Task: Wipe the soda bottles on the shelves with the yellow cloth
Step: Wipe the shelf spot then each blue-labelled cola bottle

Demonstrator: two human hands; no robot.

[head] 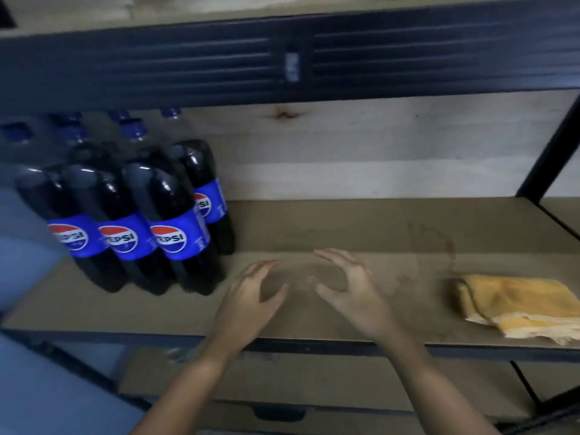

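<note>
1. the dark plastic soda bottles with blue labels and blue caps (150, 221) stand close together in a bunch on the brown wooden shelf board (345, 227). they are at about 9 o'clock from the hands, at the left end of the shelf.
2. the soft yellow cloth, folded and a bit crumpled (514, 306), lies flat on the same board at about 3 o'clock from the hands, near the front edge. it is well apart from the bottles, and no hand touches it.
3. the left hand (251, 296) is over the middle of the board. its fingers are spread and loosely bent, and it holds nothing.
4. the right hand (348, 287) is just beside it, fingers spread and a little curved. it holds nothing too.
5. i think no wiping is going on yet, since the cloth is not picked up. this looks like the very start of a wipe.
6. the next move should be to reach the right hand toward 3 o'clock and grab the cloth, then bring it over to the bottles at 9 o'clock. the left hand could hold a bottle so it does not tip.
</note>
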